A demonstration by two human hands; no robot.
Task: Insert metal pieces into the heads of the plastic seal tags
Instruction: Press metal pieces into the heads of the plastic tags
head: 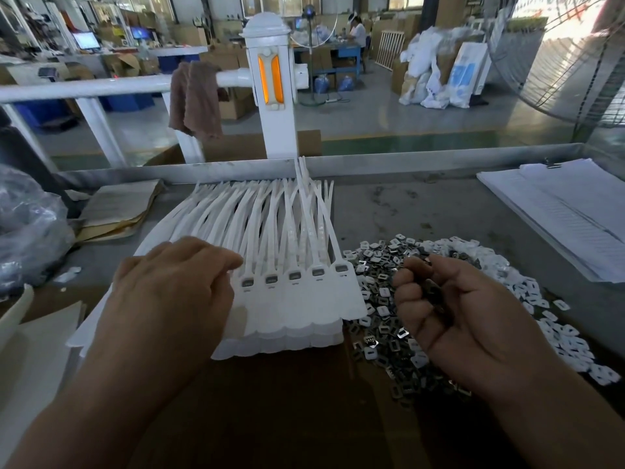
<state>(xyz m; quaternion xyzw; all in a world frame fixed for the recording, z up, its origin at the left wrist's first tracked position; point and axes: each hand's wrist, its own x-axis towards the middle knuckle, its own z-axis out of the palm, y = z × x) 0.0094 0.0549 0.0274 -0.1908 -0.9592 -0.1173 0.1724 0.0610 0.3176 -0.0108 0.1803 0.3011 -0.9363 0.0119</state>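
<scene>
A fanned stack of white plastic seal tags (291, 306) lies in the middle of the table, heads toward me, straps running to the far rim. Several heads (295, 275) show a dark metal piece in the slot. My left hand (172, 292) rests palm down on the left part of the stack, fingers loosely bent over the tags. To the right lies a heap of small metal pieces (378, 319) mixed with white plastic caps. My right hand (449, 309) hovers over that heap, fingers curled around a bunch of metal pieces (431, 289).
A stack of white paper sheets (568, 218) lies at the right. Brown envelopes (115, 211) and a dark plastic bag (27, 231) sit at the left. A metal rim (406, 164) bounds the table's far side; a white post (274, 96) stands behind it.
</scene>
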